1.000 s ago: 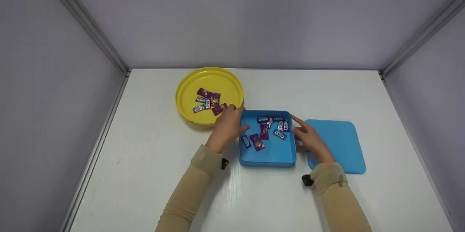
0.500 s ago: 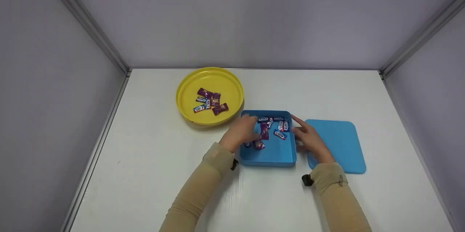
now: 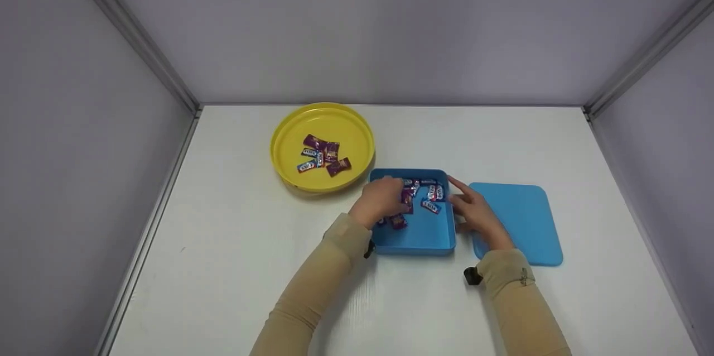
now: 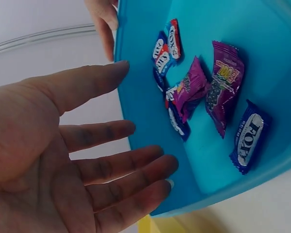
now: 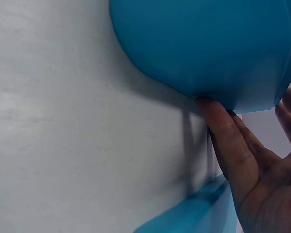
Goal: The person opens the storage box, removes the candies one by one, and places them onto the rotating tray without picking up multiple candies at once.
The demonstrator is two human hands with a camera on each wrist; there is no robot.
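We are reaching our left hand [image 3: 382, 200] into the square blue plastic box [image 3: 415, 239] in the middle of the white table [image 3: 223, 244]; its fingers are stretched out and relaxed above the small wrapped candies [image 4: 223, 90], grasping nothing. Our right hand [image 3: 474, 213] is pressing with straight fingers against the right wall of the box. The flat blue lid [image 3: 524, 222] is lying just right of it. More candies are lying in the round yellow plate [image 3: 290, 127], far left.
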